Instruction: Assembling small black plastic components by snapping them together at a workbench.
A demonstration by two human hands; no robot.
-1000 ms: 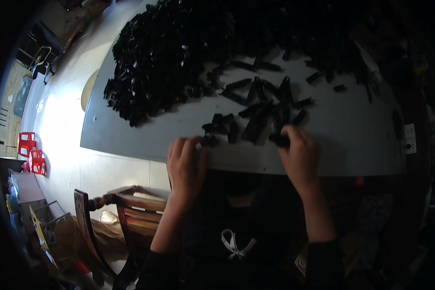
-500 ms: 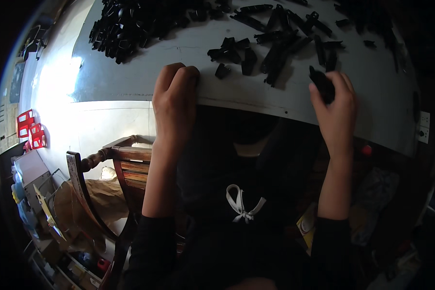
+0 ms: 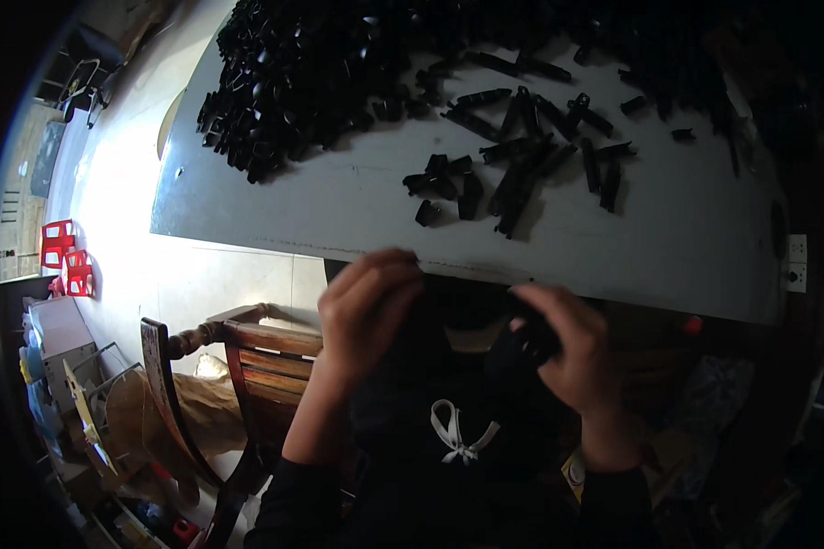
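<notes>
My left hand (image 3: 373, 311) is raised by the table's near edge, its fingers curled together; whatever they hold is hidden. To its right, just off the same edge, my right hand (image 3: 572, 343) is closed around a black plastic part (image 3: 538, 337), which is dim against my dark clothing. The hands are apart. Ahead of them on the table (image 3: 339, 206) lie several small angular black pieces (image 3: 438, 177). Beside these is a loose cluster of longer black plastic strips (image 3: 513, 188), some crossing over each other.
A large heap of small black parts (image 3: 284, 91) covers the table's far left, and more dark parts (image 3: 687, 64) lie far right. A wooden chair (image 3: 270, 357) stands left of me. Red stools (image 3: 58, 242) are on the floor farther left. A wall socket (image 3: 797, 261) is at right.
Both hands have drawn back from over the table toward my body and closer together, the right one bringing the black part with it. The view has tilted, showing more of the table.
</notes>
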